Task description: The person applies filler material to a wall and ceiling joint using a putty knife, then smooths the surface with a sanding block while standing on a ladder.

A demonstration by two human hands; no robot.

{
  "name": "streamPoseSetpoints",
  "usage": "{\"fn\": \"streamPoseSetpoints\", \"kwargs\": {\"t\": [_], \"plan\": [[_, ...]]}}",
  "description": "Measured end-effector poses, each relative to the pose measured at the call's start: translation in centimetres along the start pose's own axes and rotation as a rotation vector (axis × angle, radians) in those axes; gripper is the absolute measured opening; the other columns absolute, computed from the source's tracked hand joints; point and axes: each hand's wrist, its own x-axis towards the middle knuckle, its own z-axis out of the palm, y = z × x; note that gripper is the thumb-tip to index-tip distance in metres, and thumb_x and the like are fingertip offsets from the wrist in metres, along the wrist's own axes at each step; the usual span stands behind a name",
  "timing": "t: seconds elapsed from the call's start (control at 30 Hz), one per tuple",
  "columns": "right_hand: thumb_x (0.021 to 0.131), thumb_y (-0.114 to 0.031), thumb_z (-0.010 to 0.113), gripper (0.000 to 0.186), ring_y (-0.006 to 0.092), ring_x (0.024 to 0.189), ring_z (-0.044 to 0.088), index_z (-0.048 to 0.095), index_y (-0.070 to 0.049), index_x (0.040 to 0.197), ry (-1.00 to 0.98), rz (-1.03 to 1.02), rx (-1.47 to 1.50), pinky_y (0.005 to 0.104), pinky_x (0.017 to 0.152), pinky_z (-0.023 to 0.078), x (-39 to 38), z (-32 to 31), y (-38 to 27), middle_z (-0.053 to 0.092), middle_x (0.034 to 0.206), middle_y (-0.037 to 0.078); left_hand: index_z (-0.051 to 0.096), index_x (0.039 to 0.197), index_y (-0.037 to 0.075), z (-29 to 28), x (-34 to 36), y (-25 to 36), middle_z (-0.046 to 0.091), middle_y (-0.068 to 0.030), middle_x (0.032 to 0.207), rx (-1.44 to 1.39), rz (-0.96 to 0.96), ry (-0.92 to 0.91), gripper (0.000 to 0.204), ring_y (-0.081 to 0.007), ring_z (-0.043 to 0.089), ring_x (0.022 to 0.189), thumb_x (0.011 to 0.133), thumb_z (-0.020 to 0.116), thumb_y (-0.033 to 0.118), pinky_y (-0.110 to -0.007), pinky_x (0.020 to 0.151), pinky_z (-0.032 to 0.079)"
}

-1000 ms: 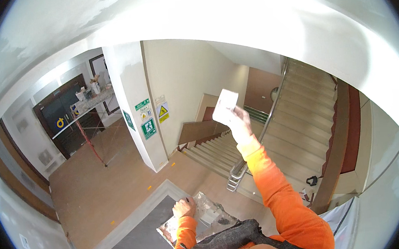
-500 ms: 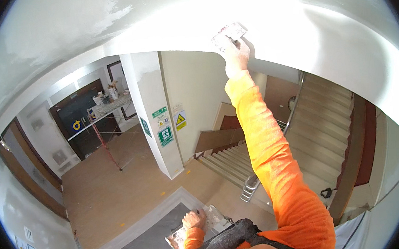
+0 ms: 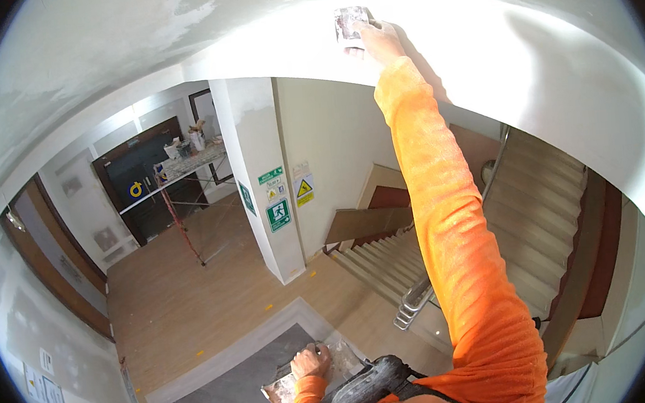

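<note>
My right hand (image 3: pixel 381 44), at the end of a raised arm in an orange sleeve, is closed on a wide filling knife (image 3: pixel 351 20). Its blade, smeared with plaster, lies against the brightly lit white bulkhead (image 3: pixel 454 39) overhead. Low down in front of my body, my left hand (image 3: pixel 310 360) is closed on a flat rectangular board (image 3: pixel 280 394) caked with whitish and reddish plaster. The fingers and my forearm cover part of the board, so how it is gripped underneath is hidden.
Stairs (image 3: pixel 539 207) descend on the right, with a metal handrail (image 3: pixel 415 300) beside them. A column (image 3: pixel 257 153) with green signs stands left of centre. Behind it is a trestle platform (image 3: pixel 191 163) bearing buckets. A dark grey floor panel (image 3: pixel 238 375) lies below.
My right hand and the filling knife have moved upward on the bulkhead, and the blade has turned. The room has shifted slightly rightward in view. My left hand still grips the board.
</note>
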Motion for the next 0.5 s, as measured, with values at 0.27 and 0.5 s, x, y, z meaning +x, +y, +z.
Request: {"fn": "streamPoseSetpoints", "kwargs": {"t": [0.27,0.5], "plan": [[0.087,-0.022,0.074,0.042,0.0218,0.088,0.073,0.067,0.009,0.115,0.195,-0.145,-0.288,0.032,0.074,0.06,0.7,0.1,-0.3,0.072,0.106,0.017,0.073,0.087,0.006,0.2,0.0,-0.2,0.073,-0.0246,0.087,0.01,-0.009,0.0,0.043,-0.0441,0.071,0.084,0.092,0.054,0.044,-0.053,0.08,0.054],[0.08,-0.03,0.08,0.056,0.0245,0.094,0.072,0.066,0.013,0.112,0.457,-0.245,-0.565,0.0306,0.085,0.057,0.7,0.8,-1.0,0.073,0.099,0.023,0.075,0.09,0.006,-0.4,-0.1,0.1,0.073,-0.0253,0.09,-0.013,-0.008,-0.037,0.043,-0.044,0.071,0.087,0.092,0.053,0.043,-0.053,0.083,0.054]]}}
